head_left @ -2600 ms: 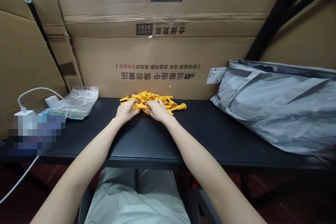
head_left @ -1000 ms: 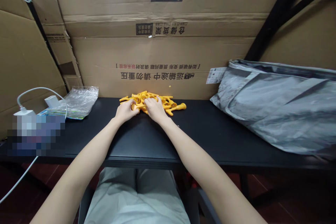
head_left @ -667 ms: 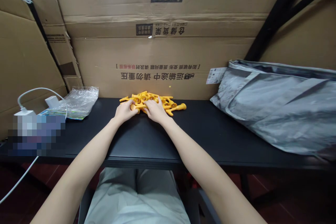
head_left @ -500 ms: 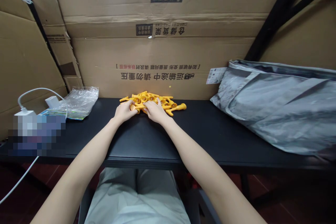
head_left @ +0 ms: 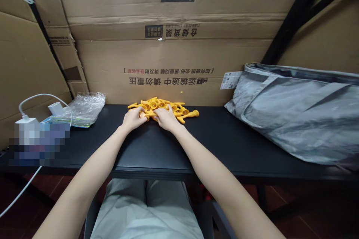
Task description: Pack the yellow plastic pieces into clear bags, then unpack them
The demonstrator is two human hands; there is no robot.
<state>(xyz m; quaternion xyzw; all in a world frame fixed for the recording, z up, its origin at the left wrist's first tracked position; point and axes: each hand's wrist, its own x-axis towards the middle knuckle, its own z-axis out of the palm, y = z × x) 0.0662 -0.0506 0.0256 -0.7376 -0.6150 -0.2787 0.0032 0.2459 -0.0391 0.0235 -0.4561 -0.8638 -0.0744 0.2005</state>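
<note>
A heap of yellow plastic pieces point(head_left: 162, 105) lies against the cardboard at the back of the table; several have a round, cup-like end and some a curved or forked tail. At the front of the heap, one yellow piece point(head_left: 150, 113) lies across between my two hands. My left hand point(head_left: 133, 119) is closed on its left, round end, thumb in front. The other end is pinched by the fingers of my right hand point(head_left: 166, 118). A further yellow piece point(head_left: 192, 114) points out to the right, beside my right hand.
The black table point(head_left: 157, 149) runs across in front of me. Large printed cardboard point(head_left: 168, 54) stands behind it. On the right slumps a grey fabric bag point(head_left: 297, 115). To the left are a clear plastic bag point(head_left: 86, 108), a white charger point(head_left: 26, 129) with cable, and a blurred-out item.
Both hands stay at the same place on the yellow piece, with barely any shift. The heap looks unchanged.
</note>
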